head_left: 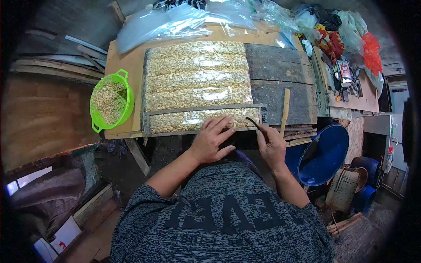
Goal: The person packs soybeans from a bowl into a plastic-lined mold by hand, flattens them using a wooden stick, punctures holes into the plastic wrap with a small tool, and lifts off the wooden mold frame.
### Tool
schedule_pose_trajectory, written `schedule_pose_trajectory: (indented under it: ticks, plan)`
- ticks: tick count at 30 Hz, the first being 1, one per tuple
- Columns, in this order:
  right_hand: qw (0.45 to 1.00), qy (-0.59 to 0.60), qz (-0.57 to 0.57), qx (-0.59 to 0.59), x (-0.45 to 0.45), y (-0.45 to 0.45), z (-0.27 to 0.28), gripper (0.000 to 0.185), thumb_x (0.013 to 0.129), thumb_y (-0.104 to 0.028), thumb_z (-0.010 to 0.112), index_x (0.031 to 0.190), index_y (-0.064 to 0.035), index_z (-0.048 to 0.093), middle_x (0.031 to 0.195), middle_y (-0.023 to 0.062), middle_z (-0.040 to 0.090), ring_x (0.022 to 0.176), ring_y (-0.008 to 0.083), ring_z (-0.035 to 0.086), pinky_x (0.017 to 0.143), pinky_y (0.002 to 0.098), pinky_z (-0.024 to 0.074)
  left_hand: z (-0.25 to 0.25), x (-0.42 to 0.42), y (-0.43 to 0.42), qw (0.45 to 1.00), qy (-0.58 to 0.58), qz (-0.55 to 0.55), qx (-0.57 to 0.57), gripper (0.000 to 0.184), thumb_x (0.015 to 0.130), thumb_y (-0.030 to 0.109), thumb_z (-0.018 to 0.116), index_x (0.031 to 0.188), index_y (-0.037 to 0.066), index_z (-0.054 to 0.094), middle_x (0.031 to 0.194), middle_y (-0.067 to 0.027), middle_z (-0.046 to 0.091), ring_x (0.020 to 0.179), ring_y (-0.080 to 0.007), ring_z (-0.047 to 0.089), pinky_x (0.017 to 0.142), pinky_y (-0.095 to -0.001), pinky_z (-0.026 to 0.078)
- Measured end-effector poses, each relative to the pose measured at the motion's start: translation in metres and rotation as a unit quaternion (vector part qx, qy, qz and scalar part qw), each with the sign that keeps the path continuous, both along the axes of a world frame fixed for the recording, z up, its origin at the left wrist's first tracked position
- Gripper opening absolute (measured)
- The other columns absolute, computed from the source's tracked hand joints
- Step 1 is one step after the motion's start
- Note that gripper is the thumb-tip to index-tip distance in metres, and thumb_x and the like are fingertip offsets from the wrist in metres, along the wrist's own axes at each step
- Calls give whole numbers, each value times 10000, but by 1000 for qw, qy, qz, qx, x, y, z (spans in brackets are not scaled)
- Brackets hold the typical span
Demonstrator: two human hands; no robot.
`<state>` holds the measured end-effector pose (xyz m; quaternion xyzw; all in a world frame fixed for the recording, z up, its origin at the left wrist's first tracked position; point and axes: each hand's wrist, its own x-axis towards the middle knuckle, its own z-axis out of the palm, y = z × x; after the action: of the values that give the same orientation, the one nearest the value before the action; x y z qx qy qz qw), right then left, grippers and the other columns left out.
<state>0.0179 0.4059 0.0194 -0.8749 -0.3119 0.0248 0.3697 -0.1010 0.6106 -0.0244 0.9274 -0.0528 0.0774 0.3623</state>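
Observation:
My left hand (215,138) lies with spread fingers on the front bag of pale flakes or grains (175,122), a long clear plastic pack inside a narrow wooden frame (193,109). My right hand (272,147) is closed around a thin, dark, curved tool (251,121). The tool's tip is over the right end of that bag; whether it touches the plastic I cannot tell. Behind the frame, several similar filled bags (197,79) lie side by side in rows.
A green basket of loose flakes (130,98) stands at the table's left edge. A wooden stick (286,109) lies on dark boards (280,65) to the right. Clear plastic bags (166,26) are heaped at the back. A blue barrel (326,158) stands below right.

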Motion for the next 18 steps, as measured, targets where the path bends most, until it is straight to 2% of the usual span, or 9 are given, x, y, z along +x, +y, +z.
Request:
schedule_pose_trajectory:
  ticks: [4, 9, 16, 18]
  plan:
    - [997, 67, -22, 22, -3, 4, -6, 178, 871, -41, 702, 1047, -18, 689, 878, 159, 678, 772, 296, 681, 680, 351, 532, 3, -17, 11, 997, 28, 53, 37, 554, 835, 389, 710, 1323, 139, 629, 1483, -170, 474, 1414, -353, 395, 1169, -507, 248]
    - [997, 53, 32, 44, -11, 25, -7, 167, 873, -47, 702, 1037, -25, 686, 893, 164, 683, 806, 315, 689, 698, 359, 539, -5, -27, 16, 998, 34, 47, 32, 559, 836, 390, 709, 1323, 128, 627, 1500, -170, 459, 1435, -352, 368, 1186, -514, 221]
    - [994, -28, 102, -38, -13, 33, -14, 217, 842, -61, 727, 1055, -58, 686, 894, 140, 686, 798, 308, 685, 689, 375, 542, -6, -28, 17, 998, 32, 47, 22, 570, 839, 381, 715, 1338, 124, 616, 1494, -167, 467, 1435, -352, 370, 1191, -519, 214]
    - [994, -37, 100, -15, -15, 33, -12, 213, 842, -61, 727, 1051, -59, 688, 894, 141, 687, 793, 308, 684, 688, 374, 542, -8, -28, 17, 998, 32, 49, 18, 570, 839, 384, 716, 1337, 125, 616, 1495, -164, 466, 1433, -355, 371, 1192, -517, 215]
